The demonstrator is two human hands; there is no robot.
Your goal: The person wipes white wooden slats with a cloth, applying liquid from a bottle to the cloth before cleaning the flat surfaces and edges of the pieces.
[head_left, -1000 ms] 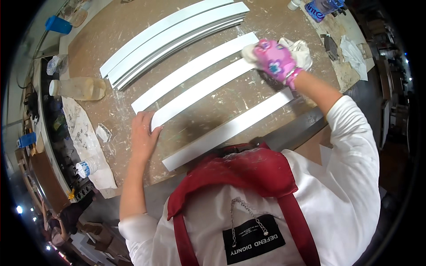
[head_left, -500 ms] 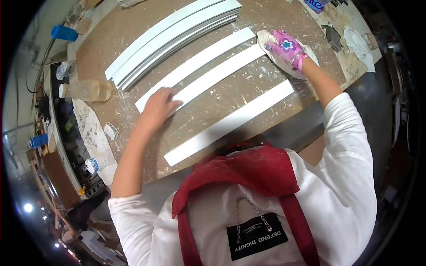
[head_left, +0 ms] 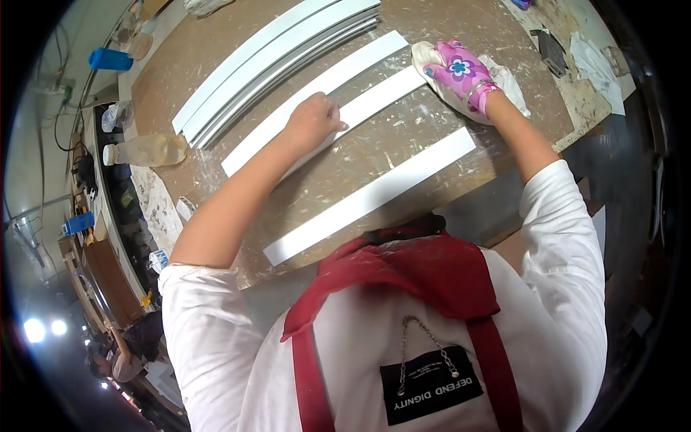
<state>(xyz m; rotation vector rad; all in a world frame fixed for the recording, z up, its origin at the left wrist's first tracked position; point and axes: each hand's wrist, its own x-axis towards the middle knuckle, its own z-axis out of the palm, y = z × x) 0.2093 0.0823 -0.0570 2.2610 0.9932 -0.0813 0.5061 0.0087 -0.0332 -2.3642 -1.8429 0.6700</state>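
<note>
On the flecked brown tabletop [head_left: 360, 160], the right hand [head_left: 462, 78], in a pink flowered glove [head_left: 459, 65], holds a soft, bunched cream cloth [head_left: 514, 85] at the right end of the middle strip [head_left: 385, 98] of 3 long, flat white ones lying apart, while the bare left hand [head_left: 314, 122] curls over it, gripping or not I cannot tell. Level pressure and a steadied strip probably suit so slim, smooth a piece.
</note>
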